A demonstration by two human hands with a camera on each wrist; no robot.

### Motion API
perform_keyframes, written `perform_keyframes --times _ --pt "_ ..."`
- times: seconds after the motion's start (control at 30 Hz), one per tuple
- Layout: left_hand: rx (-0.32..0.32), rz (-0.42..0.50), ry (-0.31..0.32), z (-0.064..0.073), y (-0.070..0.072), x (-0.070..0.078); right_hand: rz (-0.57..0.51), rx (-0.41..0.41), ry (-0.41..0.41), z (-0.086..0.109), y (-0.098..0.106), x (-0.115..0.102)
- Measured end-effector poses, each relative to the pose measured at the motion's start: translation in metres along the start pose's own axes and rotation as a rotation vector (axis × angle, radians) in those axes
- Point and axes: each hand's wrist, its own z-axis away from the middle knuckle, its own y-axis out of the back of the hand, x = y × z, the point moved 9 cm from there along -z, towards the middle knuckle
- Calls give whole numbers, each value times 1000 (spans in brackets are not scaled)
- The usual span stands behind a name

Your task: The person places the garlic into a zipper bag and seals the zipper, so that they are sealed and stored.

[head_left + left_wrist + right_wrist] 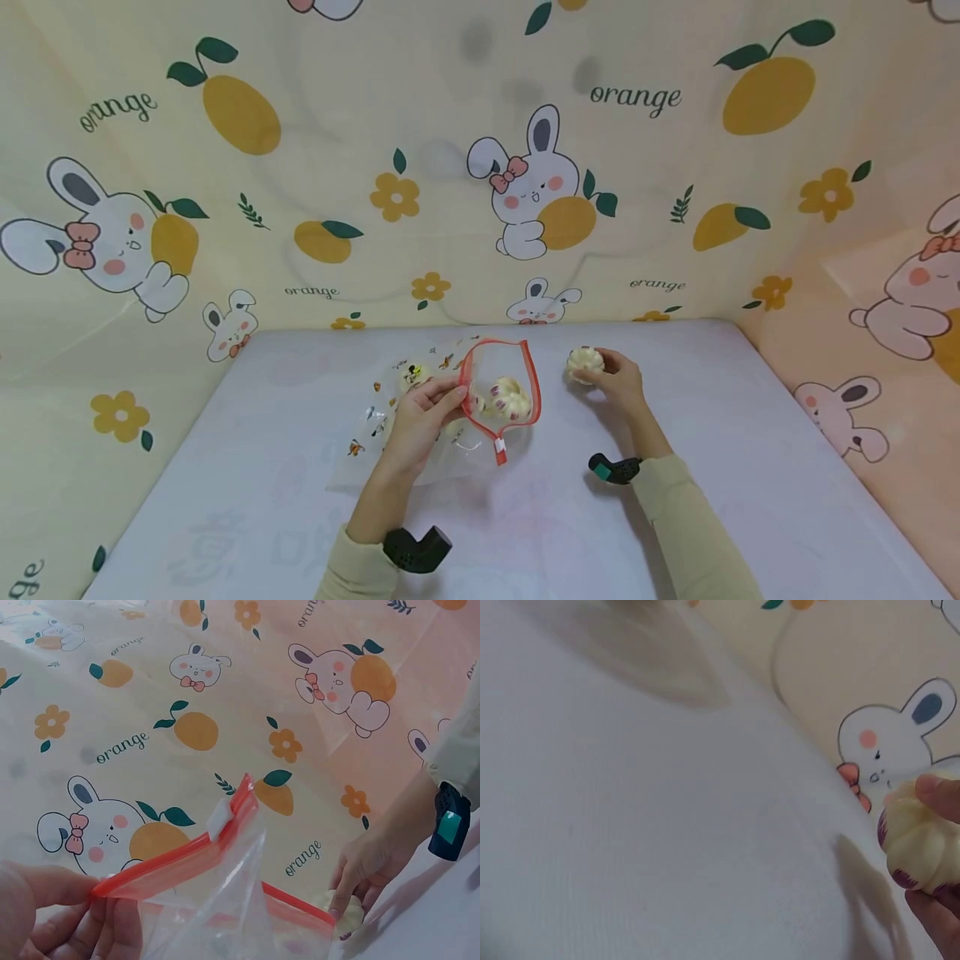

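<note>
- Table (pixel 555 525): a dropped bulb could roll here.
- Clear bag (pixel 450 471): its thin mouth may fold inward if the pull is one-sided.
- Left hand (pixel 418 423): at the mouth's nine o'clock, thumb and fingers pinching the red rim; slipping would free it.
- Right hand (pixel 621 383): fingers curled round a garlic bulb (pixel 585 363), between two and three o'clock of the mouth, apart from it; a loosened grip could drop it.
- White slider (pixel 500 447): at six o'clock, might snag.

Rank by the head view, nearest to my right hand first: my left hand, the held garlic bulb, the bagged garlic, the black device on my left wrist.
1. Held garlic bulb: in your right hand.
2. Bagged garlic: left, in the clear bag.
3. Left hand: farther left, pinching the bag's edge.
4. Black device: lower left, by the sleeve.
</note>
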Motion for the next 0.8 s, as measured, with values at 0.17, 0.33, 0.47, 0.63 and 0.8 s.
perform_keyframes --times 0.17,0.33,0.47,0.63,0.8 --pt "9 2 5 0 0 -1 6 17 19 5 0 -5" --pt "-4 -6 -8 0 0 0 5 27 62 10 1 -15" --pt "-7 -2 -10 0 -1 0 -12 28 81 16 1 -23" --pt "-7 3 -19 0 -1 1 -27 25 109 24 0 -30" --pt "-19 10 -28 -1 -1 2 -31 37 133 32 2 -35"
